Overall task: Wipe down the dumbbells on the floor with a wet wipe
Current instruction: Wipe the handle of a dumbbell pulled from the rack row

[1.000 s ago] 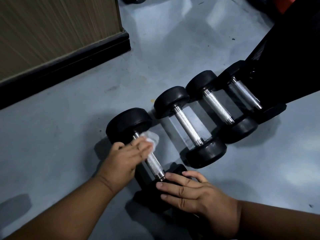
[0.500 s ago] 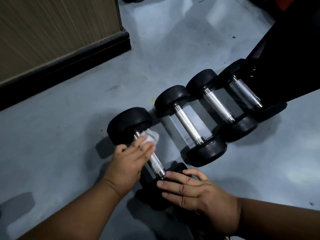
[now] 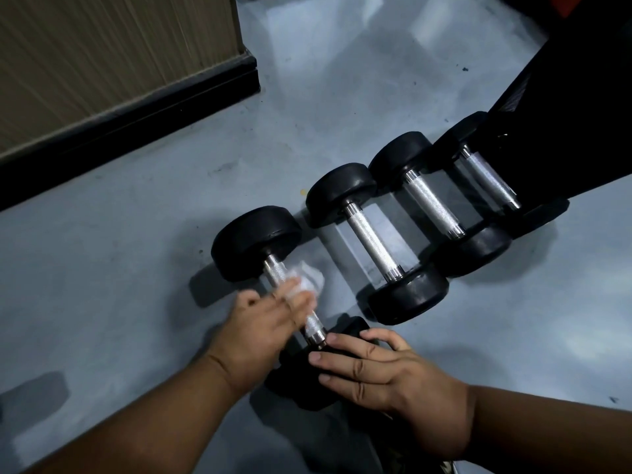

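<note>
Several black dumbbells with steel handles lie in a diagonal row on the grey floor. On the nearest dumbbell (image 3: 254, 242), my left hand (image 3: 263, 323) presses a crumpled white wet wipe (image 3: 307, 280) against the middle of the handle, fingers wrapped over it and blurred by motion. My right hand (image 3: 383, 367) rests on the near head of that dumbbell, fingers spread flat and lightly curved over the black rubber. The second dumbbell (image 3: 372, 237) and third dumbbell (image 3: 434, 203) lie to the right. A fourth dumbbell (image 3: 489, 179) sits partly under a black bench.
A wood-panelled wall with a black skirting board (image 3: 136, 107) runs along the upper left. A black bench or machine part (image 3: 564, 107) slants over the upper right. Open grey floor (image 3: 342, 80) stretches beyond the dumbbells and to the left.
My left hand has slid with the wipe down the handle, from the far head toward the middle, baring the handle's far end. My right hand stays on the near head.
</note>
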`<state>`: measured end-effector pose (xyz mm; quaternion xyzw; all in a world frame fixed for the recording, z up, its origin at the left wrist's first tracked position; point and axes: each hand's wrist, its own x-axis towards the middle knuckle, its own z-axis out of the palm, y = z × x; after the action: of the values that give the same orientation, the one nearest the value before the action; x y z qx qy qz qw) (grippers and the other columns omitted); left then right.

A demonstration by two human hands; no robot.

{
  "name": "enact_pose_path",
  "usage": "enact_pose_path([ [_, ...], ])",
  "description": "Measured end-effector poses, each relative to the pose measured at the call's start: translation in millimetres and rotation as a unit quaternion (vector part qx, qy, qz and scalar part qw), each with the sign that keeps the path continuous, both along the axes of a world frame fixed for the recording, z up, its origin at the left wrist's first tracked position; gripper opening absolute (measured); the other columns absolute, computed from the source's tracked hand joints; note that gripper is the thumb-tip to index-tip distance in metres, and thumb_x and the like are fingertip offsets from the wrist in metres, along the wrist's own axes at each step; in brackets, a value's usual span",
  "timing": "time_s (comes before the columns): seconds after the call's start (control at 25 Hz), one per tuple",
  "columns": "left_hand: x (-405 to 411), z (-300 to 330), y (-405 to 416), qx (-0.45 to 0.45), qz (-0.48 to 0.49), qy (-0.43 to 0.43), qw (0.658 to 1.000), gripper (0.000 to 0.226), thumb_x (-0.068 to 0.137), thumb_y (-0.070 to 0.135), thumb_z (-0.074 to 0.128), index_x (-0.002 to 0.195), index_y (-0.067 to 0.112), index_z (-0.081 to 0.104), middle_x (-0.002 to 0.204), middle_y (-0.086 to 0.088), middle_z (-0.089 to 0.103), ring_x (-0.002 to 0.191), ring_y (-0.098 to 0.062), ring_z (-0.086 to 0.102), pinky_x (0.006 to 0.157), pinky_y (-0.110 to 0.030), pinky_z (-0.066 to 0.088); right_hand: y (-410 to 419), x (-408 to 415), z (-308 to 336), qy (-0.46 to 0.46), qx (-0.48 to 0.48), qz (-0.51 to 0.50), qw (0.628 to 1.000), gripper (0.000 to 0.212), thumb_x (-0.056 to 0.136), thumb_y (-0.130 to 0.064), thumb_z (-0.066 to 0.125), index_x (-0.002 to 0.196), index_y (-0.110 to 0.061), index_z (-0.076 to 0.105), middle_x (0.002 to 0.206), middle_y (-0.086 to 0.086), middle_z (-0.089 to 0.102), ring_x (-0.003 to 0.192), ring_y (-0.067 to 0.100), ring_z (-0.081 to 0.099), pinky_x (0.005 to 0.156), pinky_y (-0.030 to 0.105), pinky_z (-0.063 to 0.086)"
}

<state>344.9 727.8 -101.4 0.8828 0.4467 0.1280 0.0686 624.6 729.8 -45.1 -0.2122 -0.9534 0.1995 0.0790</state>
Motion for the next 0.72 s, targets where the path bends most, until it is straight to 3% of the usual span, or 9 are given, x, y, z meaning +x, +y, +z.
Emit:
enact_pose_path([
  [0.12, -6.0, 1.7, -5.4, 0.006, -0.114, 0.013, 0.993, 0.047, 0.097, 0.017, 0.05, 0.143, 0.021, 0.06, 0.154, 0.005, 0.053, 0.146, -0.017, 0.045, 0.081, -0.035, 0.028, 0.1, -1.4, -2.5, -0.012, -0.001, 0.011, 1.0, 0.043, 0.116, -0.027, 0.032, 0.152, -0.024, 0.055, 0.169, -0.01, 0.034, 0.16, 0.018, 0.025, 0.119, 0.044, 0.028],
  [0.24, -21.9, 4.5, 24.2, 0.004, 0.014, 0.019, 1.0, 0.061, 0.084, 0.003, 0.047, 0.14, 0.021, 0.063, 0.149, 0.003, 0.058, 0.141, -0.015, 0.05, 0.079, -0.03, 0.016, 0.5, -0.4, -3.0, -0.008, -0.012, 0.009, 1.0, 0.044, 0.116, -0.027, 0.032, 0.152, -0.024, 0.056, 0.169, -0.01, 0.033, 0.16, 0.019, 0.025, 0.12, 0.045, 0.027],
  [0.32, -15.2, 6.1, 20.9, -0.013, 0.084, -0.008, 0.996, 0.066, 0.078, 0.001, 0.046, 0.14, 0.02, 0.061, 0.147, 0.003, 0.06, 0.14, -0.016, 0.051, 0.079, -0.031, 0.017, -0.7, 0.5, -3.4, -0.006, -0.011, 0.006, 1.0, 0.044, 0.116, -0.028, 0.032, 0.151, -0.023, 0.057, 0.169, -0.01, 0.034, 0.159, 0.019, 0.026, 0.12, 0.045, 0.027],
  [0.52, -6.9, 0.9, -9.4, 0.015, -0.087, 0.001, 0.996, 0.048, 0.097, 0.015, 0.051, 0.143, 0.023, 0.061, 0.154, 0.006, 0.054, 0.145, -0.017, 0.046, 0.08, -0.034, 0.026, -0.5, -2.2, -5.2, -0.015, -0.002, 0.014, 1.0, 0.041, 0.114, -0.027, 0.039, 0.152, -0.025, 0.056, 0.17, -0.011, 0.032, 0.16, 0.018, 0.025, 0.12, 0.043, 0.027],
  [0.72, -18.8, 6.4, 23.0, 0.011, 0.072, -0.016, 0.997, 0.065, 0.078, -0.002, 0.055, 0.139, 0.02, 0.058, 0.145, 0.003, 0.062, 0.138, -0.015, 0.053, 0.077, -0.034, 0.024, -2.2, -1.4, -3.5, -0.015, -0.026, 0.01, 1.0, 0.043, 0.109, -0.024, 0.047, 0.152, -0.025, 0.056, 0.17, -0.012, 0.031, 0.16, 0.018, 0.025, 0.12, 0.045, 0.027],
])
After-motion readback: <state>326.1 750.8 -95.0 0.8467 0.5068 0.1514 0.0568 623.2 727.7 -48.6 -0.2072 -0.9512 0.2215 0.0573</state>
